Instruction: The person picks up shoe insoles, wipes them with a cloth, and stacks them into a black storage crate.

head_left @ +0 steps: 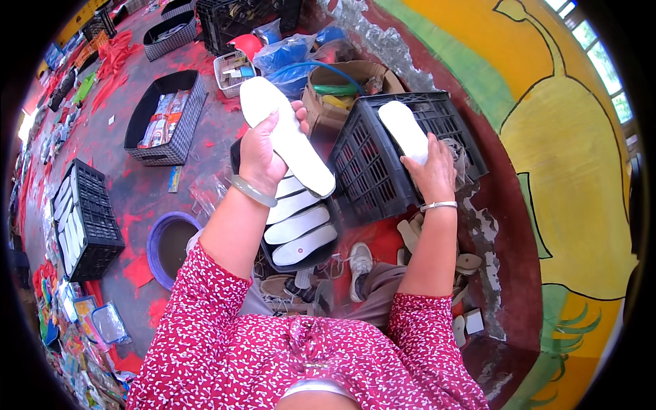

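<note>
My left hand (263, 147) grips a long white shoe insole (283, 133), held up over a dark tray (236, 154) where more white insoles (299, 229) lie stacked. My right hand (430, 171) holds a second, shorter white insole (404, 130) above the open black plastic crate (372, 171) in front of me. A pale bangle circles my left wrist and a thin silver bracelet my right. My sleeves are red with small white marks.
A cardboard box (342, 85) with green and blue items stands behind the crate. Left are a grey basket (167, 119) of packets, a black crate (89, 222) with insoles and a purple bucket (171, 246). Loose soles and a white shoe (360, 263) lie by my legs. A painted wall curves along the right.
</note>
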`<state>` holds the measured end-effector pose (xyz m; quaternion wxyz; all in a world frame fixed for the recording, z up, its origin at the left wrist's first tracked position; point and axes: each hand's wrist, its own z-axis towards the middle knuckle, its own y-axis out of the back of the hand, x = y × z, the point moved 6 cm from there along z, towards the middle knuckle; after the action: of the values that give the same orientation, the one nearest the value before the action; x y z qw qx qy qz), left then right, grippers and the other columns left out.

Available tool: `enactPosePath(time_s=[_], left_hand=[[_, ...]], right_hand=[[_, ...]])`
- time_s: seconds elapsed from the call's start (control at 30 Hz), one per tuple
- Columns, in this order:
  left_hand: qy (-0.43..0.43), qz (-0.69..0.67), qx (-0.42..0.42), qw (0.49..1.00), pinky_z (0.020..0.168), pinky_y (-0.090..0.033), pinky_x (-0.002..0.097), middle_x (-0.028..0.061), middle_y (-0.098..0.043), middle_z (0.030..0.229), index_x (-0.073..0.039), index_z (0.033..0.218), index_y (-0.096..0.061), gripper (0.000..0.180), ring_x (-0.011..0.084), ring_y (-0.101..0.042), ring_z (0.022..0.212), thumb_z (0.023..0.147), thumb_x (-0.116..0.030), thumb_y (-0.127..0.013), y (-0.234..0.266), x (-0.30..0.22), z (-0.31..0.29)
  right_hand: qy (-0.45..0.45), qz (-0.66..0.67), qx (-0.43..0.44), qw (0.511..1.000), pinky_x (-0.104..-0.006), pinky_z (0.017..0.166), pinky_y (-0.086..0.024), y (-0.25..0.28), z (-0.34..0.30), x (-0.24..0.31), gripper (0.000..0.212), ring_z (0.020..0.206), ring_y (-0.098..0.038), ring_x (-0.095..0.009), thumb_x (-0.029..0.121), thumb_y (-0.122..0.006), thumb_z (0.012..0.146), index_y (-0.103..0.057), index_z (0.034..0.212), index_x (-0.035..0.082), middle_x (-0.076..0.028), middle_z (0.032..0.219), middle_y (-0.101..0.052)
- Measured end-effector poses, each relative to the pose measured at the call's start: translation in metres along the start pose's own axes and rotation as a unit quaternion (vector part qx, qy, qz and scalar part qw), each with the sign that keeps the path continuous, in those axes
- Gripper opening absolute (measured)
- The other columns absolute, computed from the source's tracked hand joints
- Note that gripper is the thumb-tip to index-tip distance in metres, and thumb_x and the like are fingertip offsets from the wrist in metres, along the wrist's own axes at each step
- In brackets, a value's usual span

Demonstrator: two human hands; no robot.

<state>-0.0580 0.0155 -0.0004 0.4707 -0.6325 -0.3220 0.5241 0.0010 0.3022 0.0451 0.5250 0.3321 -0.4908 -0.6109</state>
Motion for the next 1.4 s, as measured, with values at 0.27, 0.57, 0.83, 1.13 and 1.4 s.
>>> enactPosePath(time_s=[0.27,0.57,0.83,1.13,1.4], left_hand=[[0.015,0.030,-0.025,0.999,0.077,-0.051,0.0384,0.0198,-0.055,0.107,0.008,0.120,-0.038,0.032,0.0269,-0.058,0.093,0.092,-0.009,-0.041,0.000,0.013,0.003],[0.052,0.106,-0.037,0.992,0.078,-0.053,0.0363,0.0202,-0.058,0.108,0.010,0.119,-0.043,0.036,0.0263,-0.061,0.093,0.092,-0.014,-0.044,-0.011,0.018,-0.008],[0.279,0.109,0.023,0.954,0.075,-0.055,0.0397,0.0211,-0.057,0.110,0.006,0.124,-0.040,0.042,0.0297,-0.062,0.093,0.090,-0.017,-0.050,-0.009,0.058,-0.019],[0.263,0.143,0.098,0.949,0.086,-0.049,0.0405,0.0120,-0.053,0.121,-0.012,0.133,-0.038,0.064,0.0237,-0.057,0.105,0.089,-0.058,-0.038,-0.038,0.063,-0.031],[0.243,0.064,0.103,0.962,0.087,-0.049,0.0403,0.0089,-0.055,0.117,-0.015,0.130,-0.041,0.062,0.0228,-0.056,0.107,0.085,-0.058,-0.047,-0.031,0.061,-0.029]], right_hand=[[-0.002,0.017,-0.014,1.000,-0.0476,0.080,-0.047,-0.024,0.009,-0.022,0.053,0.098,-0.056,-0.034,0.027,-0.069,0.068,-0.050,0.112,0.005,-0.018,0.103,-0.058],[-0.039,0.193,-0.028,0.980,-0.0384,0.092,-0.042,0.013,0.015,-0.036,0.070,0.107,-0.054,-0.035,0.026,-0.068,0.067,-0.044,0.127,-0.002,-0.025,0.114,-0.055],[0.249,0.326,-0.039,0.911,-0.0394,0.104,-0.031,0.086,-0.022,0.064,0.067,0.131,-0.032,-0.034,-0.012,-0.053,0.057,-0.047,0.120,0.008,-0.013,0.124,-0.047],[0.419,0.206,0.012,0.884,-0.0428,0.107,-0.026,0.060,-0.060,0.144,0.056,0.131,-0.031,-0.034,-0.013,-0.053,0.064,-0.060,0.111,0.016,-0.014,0.139,-0.037],[0.365,0.286,0.002,0.886,-0.0397,0.105,-0.030,0.041,-0.054,0.144,0.059,0.129,-0.035,-0.035,-0.015,-0.052,0.066,-0.053,0.120,0.009,-0.017,0.135,-0.041]])
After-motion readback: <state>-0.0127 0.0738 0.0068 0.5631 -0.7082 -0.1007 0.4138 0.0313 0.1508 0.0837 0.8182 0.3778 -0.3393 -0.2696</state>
